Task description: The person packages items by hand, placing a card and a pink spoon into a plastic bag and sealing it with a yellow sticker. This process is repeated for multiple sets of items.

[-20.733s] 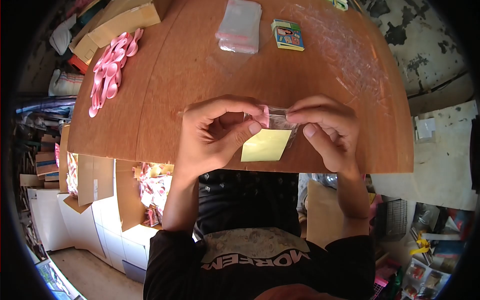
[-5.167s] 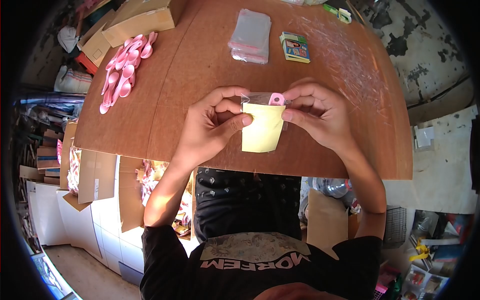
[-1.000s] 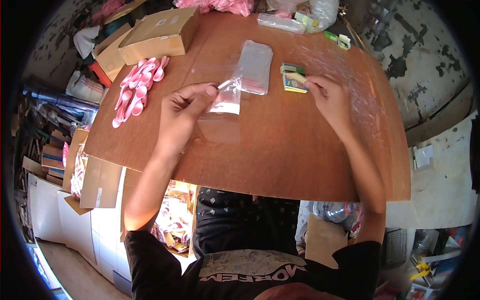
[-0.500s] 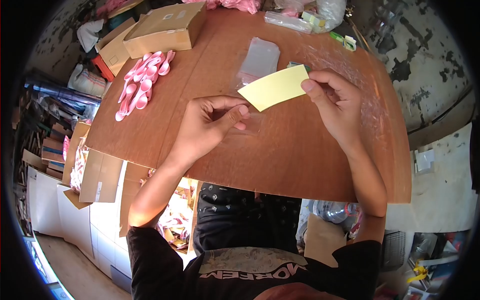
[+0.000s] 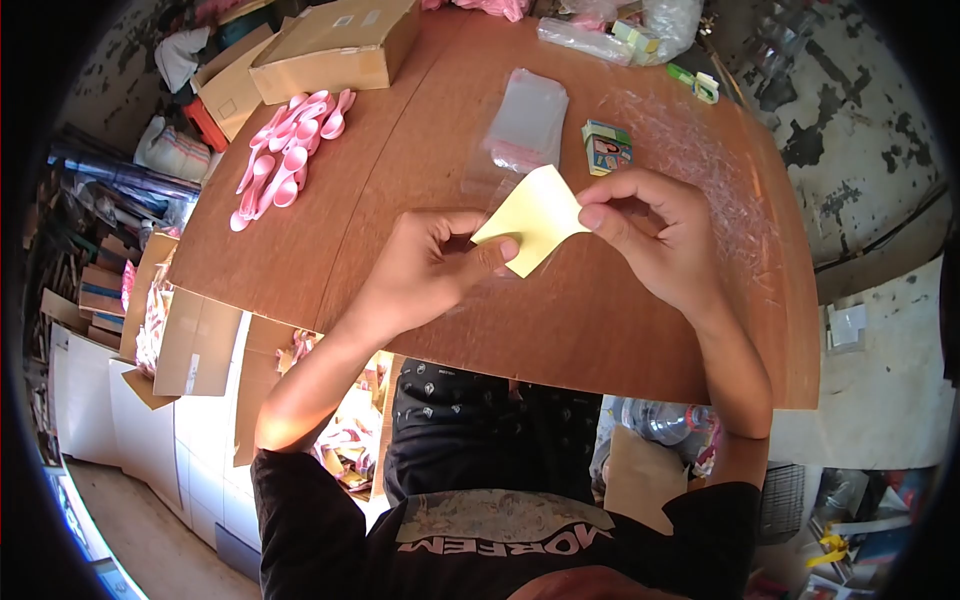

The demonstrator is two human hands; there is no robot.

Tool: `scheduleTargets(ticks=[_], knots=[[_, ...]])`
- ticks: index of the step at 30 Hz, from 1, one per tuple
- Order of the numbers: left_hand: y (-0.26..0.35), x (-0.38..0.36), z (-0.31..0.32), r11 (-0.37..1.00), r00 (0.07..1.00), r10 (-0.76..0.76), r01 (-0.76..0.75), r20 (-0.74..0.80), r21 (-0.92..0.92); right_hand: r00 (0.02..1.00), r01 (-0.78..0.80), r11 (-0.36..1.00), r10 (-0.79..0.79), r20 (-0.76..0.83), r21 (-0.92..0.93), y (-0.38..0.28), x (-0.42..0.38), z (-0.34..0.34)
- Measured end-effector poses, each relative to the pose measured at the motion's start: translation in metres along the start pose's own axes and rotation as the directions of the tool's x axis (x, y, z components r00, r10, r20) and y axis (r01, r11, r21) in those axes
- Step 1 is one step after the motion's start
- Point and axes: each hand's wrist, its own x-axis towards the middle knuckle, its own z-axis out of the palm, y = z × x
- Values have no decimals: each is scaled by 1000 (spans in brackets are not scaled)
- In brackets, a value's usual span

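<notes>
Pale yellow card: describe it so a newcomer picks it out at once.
Find the brown wooden table; over its middle, look between the left hand and the right hand. Both hold the pale yellow card, which is tilted and slightly bent. Its plain bright face sets it apart from the printed card stack and clear plastic bags beyond.

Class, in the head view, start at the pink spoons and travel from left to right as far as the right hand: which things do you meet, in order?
Pink spoons → left hand → yellow card → right hand.
</notes>
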Motion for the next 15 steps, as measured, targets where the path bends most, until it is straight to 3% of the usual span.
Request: scheduleTargets(ticks=[3, 5, 8, 12, 15], knots=[[-3, 0, -6, 999, 998, -32, 32, 56, 4, 991, -39, 999, 37, -129, -12, 3, -1, -1], [0, -1, -5, 997, 995, -34, 40, 92, -65, 985, -158, 976, 167, -50, 149, 0, 0, -6], [-1, -2, -5, 985, 987, -51, 75, 150, -156, 977, -211, 960, 214, 3, 182, -2, 1, -8], [0, -1, 1, 967, 992, -22, 51, 121, -248, 970, -243, 942, 241, 38, 231, -6, 1, -2], [3, 1, 3, 974, 997, 21, -4, 73, -226, 985, -168, 975, 163, 51, 145, -7, 2, 7]])
